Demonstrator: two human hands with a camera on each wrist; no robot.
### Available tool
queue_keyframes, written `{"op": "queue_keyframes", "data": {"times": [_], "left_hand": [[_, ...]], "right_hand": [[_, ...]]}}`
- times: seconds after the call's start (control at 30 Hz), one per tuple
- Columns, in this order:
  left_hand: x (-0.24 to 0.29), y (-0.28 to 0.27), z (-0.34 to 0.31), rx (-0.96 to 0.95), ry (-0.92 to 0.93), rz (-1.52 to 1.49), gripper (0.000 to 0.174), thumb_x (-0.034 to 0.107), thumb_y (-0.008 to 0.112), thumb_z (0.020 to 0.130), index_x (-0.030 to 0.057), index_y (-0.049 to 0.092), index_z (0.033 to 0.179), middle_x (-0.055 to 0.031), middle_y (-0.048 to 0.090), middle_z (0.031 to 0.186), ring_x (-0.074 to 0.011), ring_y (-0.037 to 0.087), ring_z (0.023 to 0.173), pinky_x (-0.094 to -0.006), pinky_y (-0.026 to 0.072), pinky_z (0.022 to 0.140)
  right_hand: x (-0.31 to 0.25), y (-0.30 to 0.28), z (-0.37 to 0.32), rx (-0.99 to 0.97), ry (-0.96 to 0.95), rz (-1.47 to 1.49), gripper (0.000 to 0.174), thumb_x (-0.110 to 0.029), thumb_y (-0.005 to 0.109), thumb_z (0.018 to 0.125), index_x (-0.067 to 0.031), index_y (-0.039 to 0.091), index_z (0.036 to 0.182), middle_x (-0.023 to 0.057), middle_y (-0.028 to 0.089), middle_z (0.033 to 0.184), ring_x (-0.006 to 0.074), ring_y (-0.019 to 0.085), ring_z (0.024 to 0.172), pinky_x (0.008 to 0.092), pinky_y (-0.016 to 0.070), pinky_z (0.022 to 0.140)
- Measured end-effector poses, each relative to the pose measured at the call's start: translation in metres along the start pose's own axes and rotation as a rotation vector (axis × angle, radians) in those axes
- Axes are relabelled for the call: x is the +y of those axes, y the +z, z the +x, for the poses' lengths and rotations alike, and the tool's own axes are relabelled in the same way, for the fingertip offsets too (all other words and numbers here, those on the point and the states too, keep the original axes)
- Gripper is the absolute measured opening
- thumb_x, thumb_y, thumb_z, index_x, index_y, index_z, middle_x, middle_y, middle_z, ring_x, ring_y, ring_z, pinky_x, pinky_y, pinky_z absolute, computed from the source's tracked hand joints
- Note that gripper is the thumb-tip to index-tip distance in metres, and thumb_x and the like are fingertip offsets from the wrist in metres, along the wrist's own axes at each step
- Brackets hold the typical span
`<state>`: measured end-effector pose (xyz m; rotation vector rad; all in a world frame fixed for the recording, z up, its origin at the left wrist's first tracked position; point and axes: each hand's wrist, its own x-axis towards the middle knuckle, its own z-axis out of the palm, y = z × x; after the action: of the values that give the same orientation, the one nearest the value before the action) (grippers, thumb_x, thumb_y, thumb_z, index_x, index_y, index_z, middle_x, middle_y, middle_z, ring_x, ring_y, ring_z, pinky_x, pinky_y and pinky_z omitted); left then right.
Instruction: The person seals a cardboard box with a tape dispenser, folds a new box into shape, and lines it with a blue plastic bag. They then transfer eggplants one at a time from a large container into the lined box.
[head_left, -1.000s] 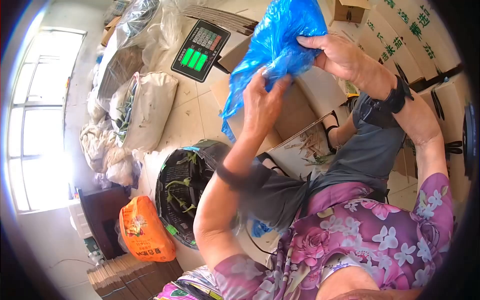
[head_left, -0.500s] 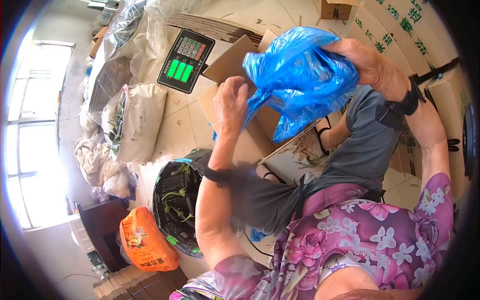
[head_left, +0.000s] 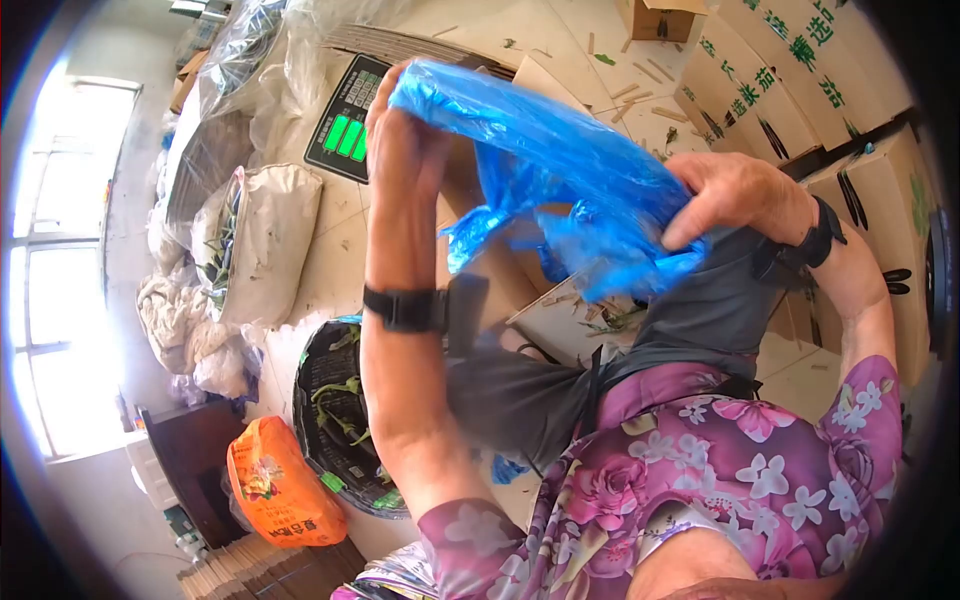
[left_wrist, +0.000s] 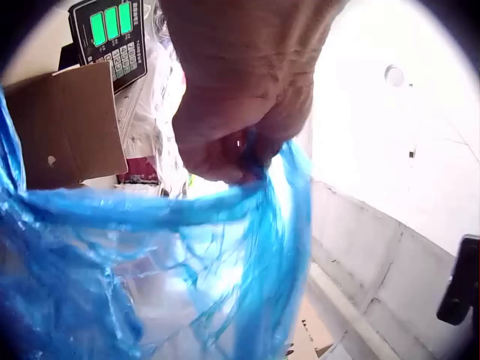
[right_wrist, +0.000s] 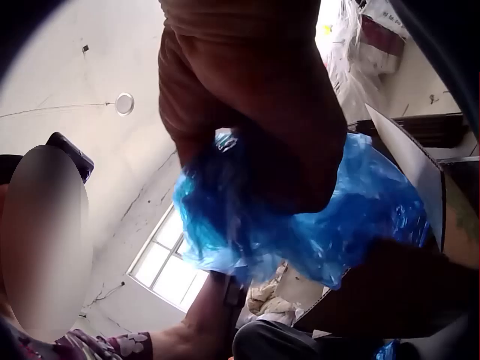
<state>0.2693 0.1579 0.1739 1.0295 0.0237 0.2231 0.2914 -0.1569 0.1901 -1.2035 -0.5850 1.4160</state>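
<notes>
A crinkled blue plastic bag (head_left: 560, 130) is stretched between both hands, above an open cardboard box (left_wrist: 64, 124). My left hand (head_left: 405, 140) grips the bag's edge at its left end, fingers curled over the film. In the left wrist view the bag's rim runs taut from that hand, and thin see-through film hangs below. At the other end my right hand (head_left: 735, 195) holds the bag with the thumb laid over it. Bunched film bulges around the right fingers in the right wrist view, partly hiding them.
A scale display (head_left: 340, 125) with green digits stands behind the left hand. Below the left forearm is a black basket (head_left: 335, 400) holding green-stemmed produce, beside an orange bag (head_left: 285, 480). A stuffed white sack (head_left: 270, 245) lies at left, printed cartons (head_left: 770, 80) at upper right.
The left hand first moved down-left off the bag, then took its edge and rose. The bag went from a bunched shape to stretched out sideways; the right hand kept its hold and came lower.
</notes>
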Motion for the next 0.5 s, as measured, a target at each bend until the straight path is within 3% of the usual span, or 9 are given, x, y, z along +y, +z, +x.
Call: {"op": "queue_keyframes", "data": {"times": [0.1,0.17,0.23,0.27,0.3,0.37,0.4,0.43,0.5], "left_hand": [[-0.050,0.002,0.026,-0.079,-0.073,-0.028,0.019,0.007,0.057,0.090,0.0027,0.059,0.108,-0.0072,0.065,0.094,-0.0125,0.062,0.079,-0.0283,0.0532,0.072],[-0.045,0.049,0.007,-0.058,-0.234,1.130,0.030,0.012,0.059,0.084,0.0008,0.062,0.112,-0.0124,0.067,0.096,-0.0198,0.064,0.081,-0.0343,0.0534,0.075],[-0.110,0.005,0.012,0.027,0.196,1.372,0.032,0.009,0.056,0.083,0.0010,0.062,0.113,-0.0189,0.067,0.101,-0.0304,0.066,0.089,-0.0400,0.0534,0.080],[-0.094,0.011,0.005,0.098,0.191,1.376,0.036,0.006,0.056,0.081,0.0003,0.061,0.116,-0.0234,0.065,0.106,-0.0382,0.064,0.097,-0.0438,0.0520,0.085],[-0.076,0.018,-0.002,0.204,0.075,1.238,0.038,0.009,0.059,0.082,-0.0003,0.058,0.119,-0.0216,0.065,0.107,-0.0345,0.065,0.095,-0.0416,0.0524,0.086],[-0.050,0.027,-0.024,0.252,0.171,1.032,0.039,0.014,0.062,0.085,-0.0004,0.056,0.121,-0.0170,0.066,0.102,-0.0279,0.066,0.092,-0.0366,0.0526,0.085],[-0.041,0.033,-0.036,0.258,0.171,1.041,0.039,0.014,0.062,0.085,-0.0004,0.056,0.121,-0.0170,0.066,0.102,-0.0279,0.066,0.092,-0.0366,0.0526,0.085],[-0.033,0.040,-0.050,0.111,0.071,0.868,0.042,0.016,0.063,0.087,0.0004,0.054,0.124,-0.0149,0.064,0.103,-0.0242,0.065,0.094,-0.0347,0.0523,0.085],[-0.040,0.048,-0.081,-0.182,-0.007,0.495,0.052,0.019,0.064,0.089,0.0019,0.045,0.135,-0.0117,0.058,0.110,-0.0176,0.060,0.100,-0.0320,0.0511,0.086]], "right_hand": [[0.015,-0.010,0.004,-0.067,-0.213,0.120,0.044,0.001,0.067,0.077,0.0059,0.059,0.120,0.0119,0.067,0.110,0.0211,0.063,0.103,0.0358,0.0466,0.097],[0.007,-0.003,0.010,0.119,-0.235,0.101,0.044,0.004,0.060,0.078,0.0049,0.058,0.122,0.0125,0.066,0.112,0.0222,0.062,0.104,0.0364,0.0467,0.097],[0.018,-0.010,0.029,0.151,-0.470,0.518,0.043,0.005,0.055,0.079,0.0035,0.058,0.122,0.0134,0.065,0.115,0.0232,0.062,0.106,0.0381,0.0471,0.097],[0.027,-0.020,0.034,0.148,-0.484,0.561,0.043,0.005,0.053,0.080,0.0036,0.057,0.123,0.0140,0.064,0.117,0.0241,0.061,0.109,0.0411,0.0462,0.100],[0.026,-0.018,0.033,0.160,-0.493,0.570,0.043,0.005,0.053,0.080,0.0036,0.057,0.123,0.0140,0.064,0.117,0.0241,0.061,0.109,0.0411,0.0462,0.100],[0.021,-0.009,0.035,0.168,-0.522,0.636,0.044,0.006,0.052,0.081,0.0034,0.055,0.125,0.0140,0.064,0.117,0.0240,0.061,0.108,0.0423,0.0462,0.099],[0.021,-0.011,0.040,0.176,-0.544,0.639,0.036,-0.007,0.055,0.089,0.0022,0.055,0.124,0.0142,0.064,0.117,0.0244,0.061,0.106,0.0416,0.0466,0.097],[0.017,-0.010,0.045,0.168,-0.548,0.643,0.036,-0.007,0.055,0.089,0.0022,0.055,0.124,0.0142,0.064,0.117,0.0244,0.061,0.106,0.0416,0.0466,0.097],[0.008,-0.007,0.055,0.181,-0.656,0.763,0.041,-0.030,0.056,0.096,0.0012,0.055,0.123,0.0142,0.064,0.116,0.0248,0.060,0.106,0.0406,0.0469,0.096]]}}
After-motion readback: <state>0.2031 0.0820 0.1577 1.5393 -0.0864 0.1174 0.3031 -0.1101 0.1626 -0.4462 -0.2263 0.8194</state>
